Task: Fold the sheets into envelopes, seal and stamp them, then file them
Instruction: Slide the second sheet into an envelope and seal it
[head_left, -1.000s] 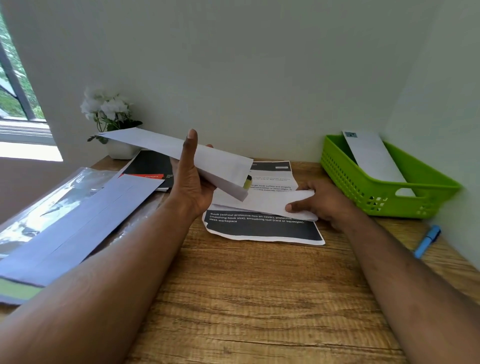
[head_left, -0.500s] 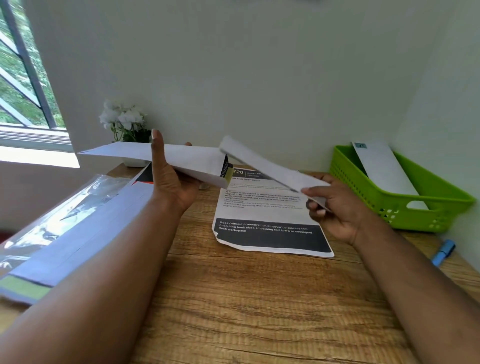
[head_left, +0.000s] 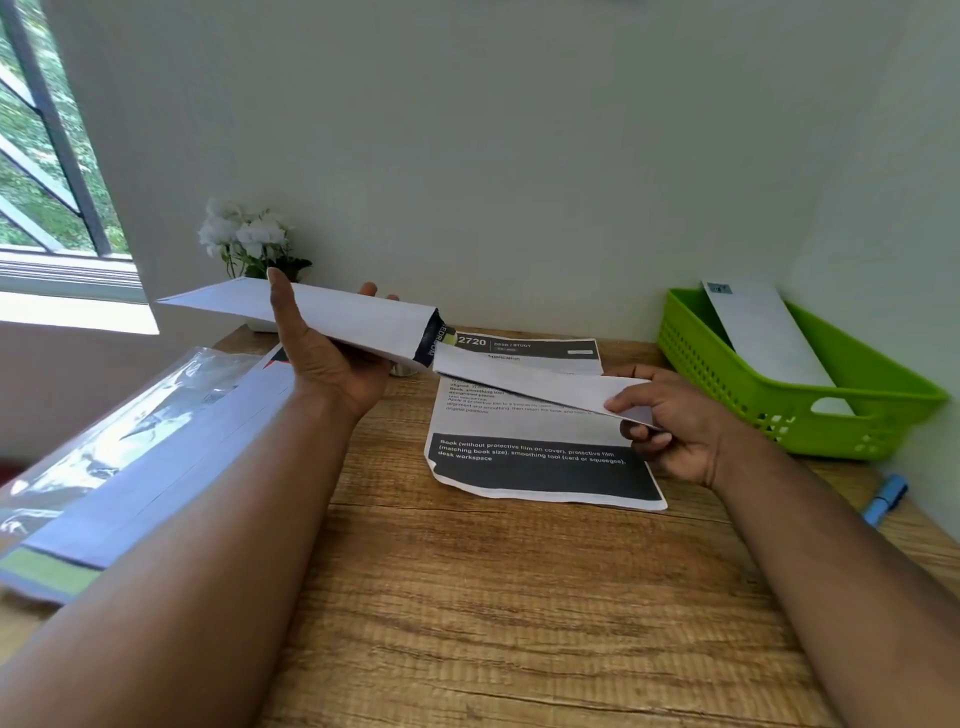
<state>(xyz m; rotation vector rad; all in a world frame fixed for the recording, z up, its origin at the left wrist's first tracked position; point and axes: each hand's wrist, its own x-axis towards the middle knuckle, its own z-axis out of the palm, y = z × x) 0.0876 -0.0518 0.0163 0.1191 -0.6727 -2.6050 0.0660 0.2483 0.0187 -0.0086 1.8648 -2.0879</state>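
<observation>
- Envelope (head_left: 332, 322): long, white, flat paper; held in the air above the back left part of the desk (head_left: 493, 597), open end facing right, a dark printed strip showing at its mouth.
- Folded sheet (head_left: 545, 387): white paper, narrow and creased; held above the desk to the right of the envelope, its left tip at the envelope's mouth. Whether the tip is already inside cannot be told from this angle.
- Left hand (head_left: 332, 358): raised over the desk, palm under the envelope, thumb upright against the near face, fingertips curled over the far edge; it grips the envelope.
- Right hand (head_left: 675, 421): low over the desk's right side, thumb on top and fingers below, pinching the right end of the folded sheet.
- Printed page (head_left: 540, 452): flat on the desk beneath both papers, white with black bands and small text, its near edge slightly curled.
- Basket (head_left: 841, 410): green plastic with a perforated wall, at the desk's back right corner; one white envelope (head_left: 763, 332) leans inside it.
- Marker (head_left: 885, 499): blue, at the desk's right edge, near the basket.
- Plastic sleeve with papers (head_left: 119, 467): glossy, on the desk's left side.
- Flower pot (head_left: 249, 244): white blooms, at the desk's back left, behind the envelope.
- Desk: wood grain, brown.
</observation>
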